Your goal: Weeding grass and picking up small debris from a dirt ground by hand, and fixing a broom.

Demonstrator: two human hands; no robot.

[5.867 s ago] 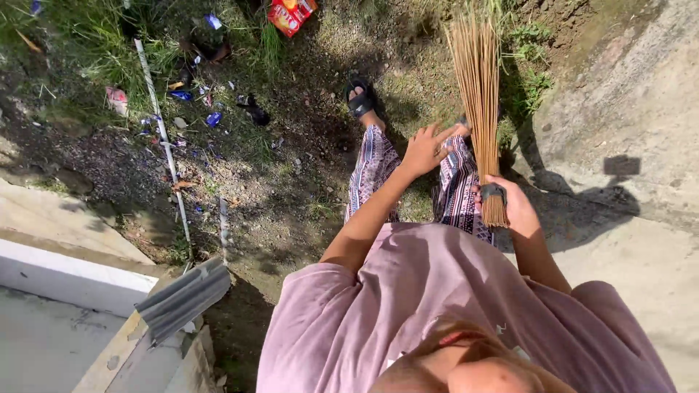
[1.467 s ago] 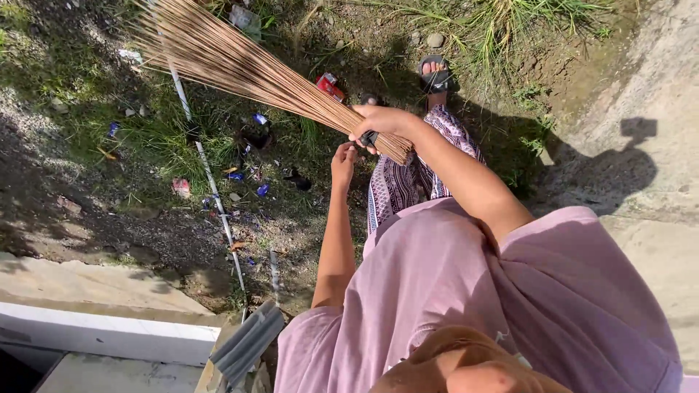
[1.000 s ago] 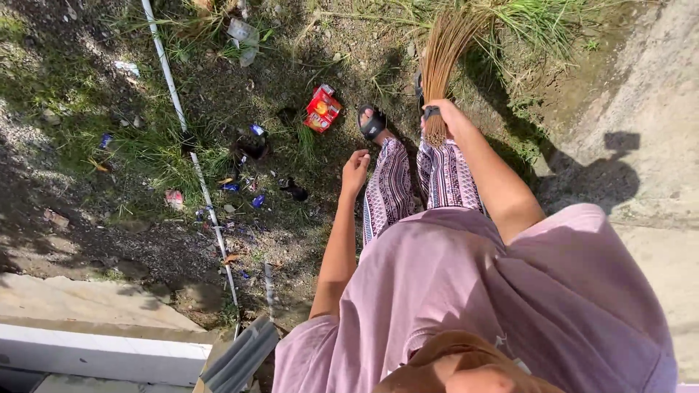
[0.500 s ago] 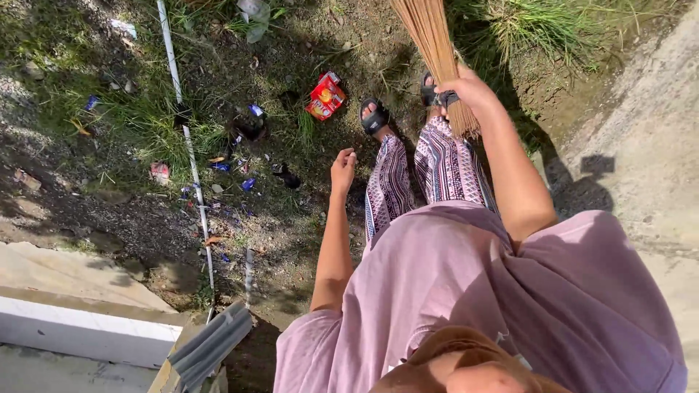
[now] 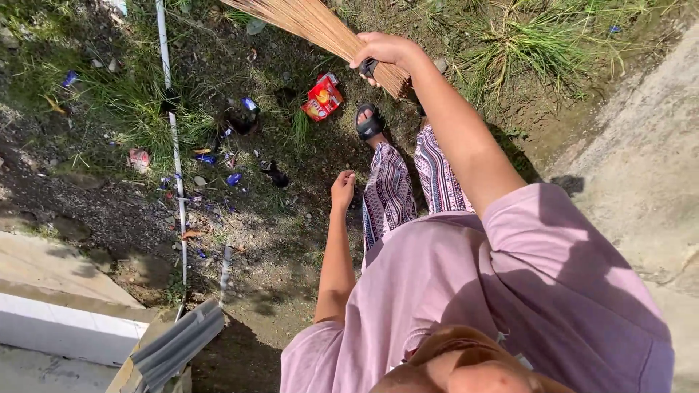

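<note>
right hand [image 5: 386,52] fisted on the stick broom [image 5: 320,25] at 12 o'clock; left hand [image 5: 342,191] loose, empty. i'd sweep low toward the red wrapper [image 5: 322,97], short strokes.

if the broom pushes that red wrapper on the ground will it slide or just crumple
The red wrapper looks thin, creased and flat, so it is probably light and should shift easily. It lies on rough dirt beside grass tufts, so it may snag or flip. The stick broom in the right hand looks springy, likely flicking it.
</note>
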